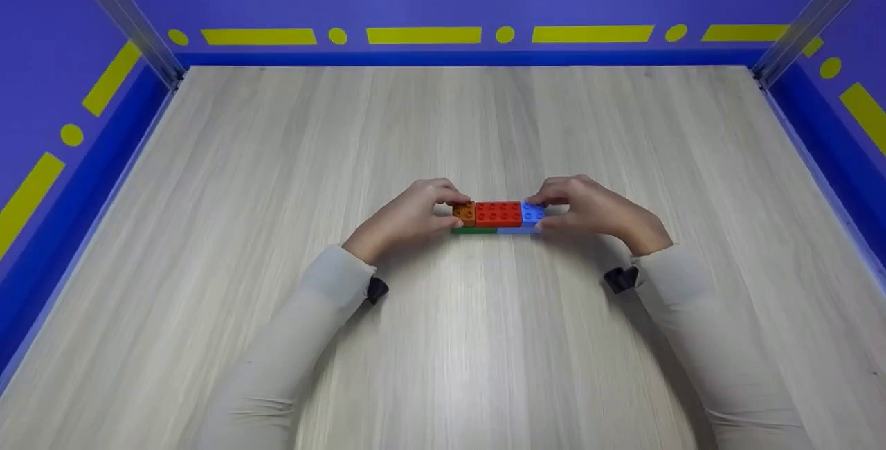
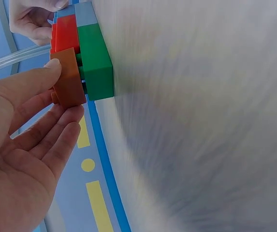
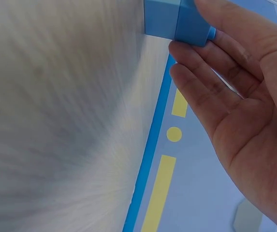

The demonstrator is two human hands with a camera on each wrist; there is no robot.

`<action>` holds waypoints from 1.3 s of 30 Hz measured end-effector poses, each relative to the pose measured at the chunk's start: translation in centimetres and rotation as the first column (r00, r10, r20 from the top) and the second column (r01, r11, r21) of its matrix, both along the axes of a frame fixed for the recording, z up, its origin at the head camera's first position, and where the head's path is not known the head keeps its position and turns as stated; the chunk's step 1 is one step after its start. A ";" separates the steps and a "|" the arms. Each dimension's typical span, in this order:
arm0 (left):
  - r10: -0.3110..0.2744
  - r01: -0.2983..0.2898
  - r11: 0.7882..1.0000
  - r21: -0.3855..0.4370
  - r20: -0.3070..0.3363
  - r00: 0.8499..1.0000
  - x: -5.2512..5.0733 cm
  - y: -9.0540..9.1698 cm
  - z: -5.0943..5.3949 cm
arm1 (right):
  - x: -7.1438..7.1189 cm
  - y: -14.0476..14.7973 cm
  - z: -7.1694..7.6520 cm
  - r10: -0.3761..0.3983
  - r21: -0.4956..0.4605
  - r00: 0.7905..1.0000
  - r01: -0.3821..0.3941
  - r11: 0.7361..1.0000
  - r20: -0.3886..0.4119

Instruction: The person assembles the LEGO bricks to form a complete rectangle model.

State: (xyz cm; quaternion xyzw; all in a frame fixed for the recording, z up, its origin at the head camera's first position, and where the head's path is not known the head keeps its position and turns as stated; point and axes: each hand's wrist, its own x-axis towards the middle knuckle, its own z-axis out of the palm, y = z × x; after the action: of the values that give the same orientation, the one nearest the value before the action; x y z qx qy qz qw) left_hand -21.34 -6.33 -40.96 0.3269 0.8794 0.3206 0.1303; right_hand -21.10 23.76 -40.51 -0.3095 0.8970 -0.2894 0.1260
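Observation:
Thumb and fingers of my left hand (image 1: 419,211) pinch an orange-brown toy building brick (image 1: 464,214) at the left end of a two-layer row. In the left wrist view this brick (image 2: 69,79) sits a little raised, with studs of the green brick (image 2: 97,65) showing in the gap beneath it. A red brick (image 1: 498,214) lies in the middle of the top layer. At the right end my right hand (image 1: 595,209) pinches a small blue brick (image 1: 532,213). Below, a light blue brick (image 1: 516,230) lies beside the green one; the fingers partly hide the ends.
The row of bricks rests on a pale wood-grain table (image 1: 443,339). Blue-purple walls with yellow marks (image 1: 423,36) border the back and both sides. Metal posts (image 1: 128,17) stand at the back corners. A small black device (image 1: 376,290) is worn on each wrist.

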 end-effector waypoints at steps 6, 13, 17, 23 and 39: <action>0.010 -0.010 1.000 -0.009 0.006 1.000 0.0 0.0 -0.1 | 0.0 0.0 -0.1 0.002 0.001 1.000 -0.002 1.000 -0.008; 0.049 -0.048 0.999 -0.020 0.051 0.997 0.2 0.2 0.0 | 0.0 0.0 0.0 0.015 0.000 1.000 -0.015 1.000 -0.017; 0.070 -0.068 0.997 -0.027 0.077 0.995 0.2 0.4 0.1 | 0.0 0.0 0.1 0.013 0.000 1.000 -0.013 1.000 -0.013; 0.082 -0.080 0.996 -0.034 0.082 0.993 0.2 0.5 0.1 | 0.0 0.0 -0.1 0.010 0.000 1.000 -0.010 1.000 -0.019; 0.088 -0.085 0.995 -0.053 0.072 0.993 0.2 0.8 0.3 | 0.0 0.0 0.0 -0.003 0.011 1.000 0.003 1.000 0.003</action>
State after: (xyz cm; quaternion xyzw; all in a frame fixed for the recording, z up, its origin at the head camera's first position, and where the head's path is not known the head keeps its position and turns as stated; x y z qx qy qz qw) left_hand -21.10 -5.52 -40.61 0.2730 0.8950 0.3159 0.1570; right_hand -21.13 23.78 -40.48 -0.3067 0.8990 -0.2850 0.1288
